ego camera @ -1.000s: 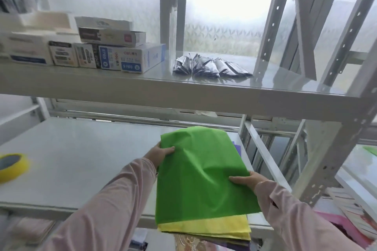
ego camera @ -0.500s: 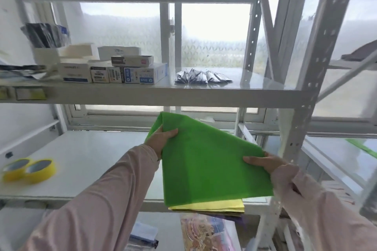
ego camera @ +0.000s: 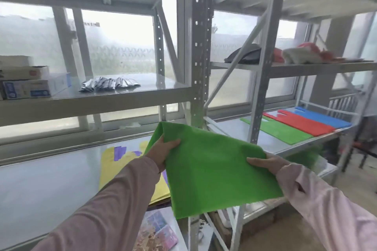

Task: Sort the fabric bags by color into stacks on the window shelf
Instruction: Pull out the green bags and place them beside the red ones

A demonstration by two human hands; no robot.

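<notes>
A green fabric bag [ego camera: 214,171] hangs flat in the lower middle of the frame, off any surface and held by both hands. The left hand [ego camera: 161,153] pinches its far left corner, thumb on top. The right hand [ego camera: 265,164] clamps its right edge the same way. Gripping opposite sides keeps the limp cloth spread, probably so it can be laid down smooth. At right of centre, the window shelf [ego camera: 230,128] carries a green stack [ego camera: 279,131], a red stack [ego camera: 299,123] and a blue stack [ego camera: 324,117] side by side, so this bag likely belongs on the green one. At lower left, a yellow bag [ego camera: 114,167] with a purple bag [ego camera: 120,152] showing beneath it lies unsorted on the lower shelf [ego camera: 51,179].
</notes>
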